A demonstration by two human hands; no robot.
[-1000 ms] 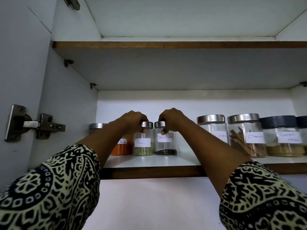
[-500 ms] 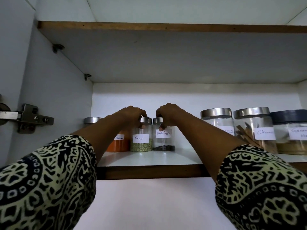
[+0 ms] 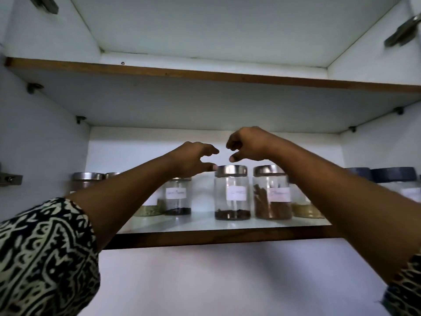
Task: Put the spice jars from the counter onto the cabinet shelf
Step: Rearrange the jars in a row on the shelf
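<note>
A: Left hand (image 3: 193, 159) and right hand (image 3: 248, 144) both empty now, fingers loosely curled and apart, lifted off the lids gripped a second ago. Left thumb tip just touching the lid of the dark-spice jar (image 3: 232, 193); right above it, no contact.

B: Meaning?

A: Fennel jar (image 3: 149, 209) and black pepper jar (image 3: 177, 197) released, standing upright on the cabinet shelf (image 3: 205, 237), left of centre. Probably placement done for that pair; back to the table for more, if any left. Table out of view.

B: Surroundings, obstructions?

A: Cinnamon jar (image 3: 273, 193) just right of the dark-spice jar, yellowish-powder jar (image 3: 305, 209) behind the right forearm, dark-lidded jars (image 3: 387, 176) far right, steel-lidded jar (image 3: 87, 179) far left. Row crowded; labels blurred. Upper shelf board (image 3: 205, 75) close overhead, limits lift height.
</note>
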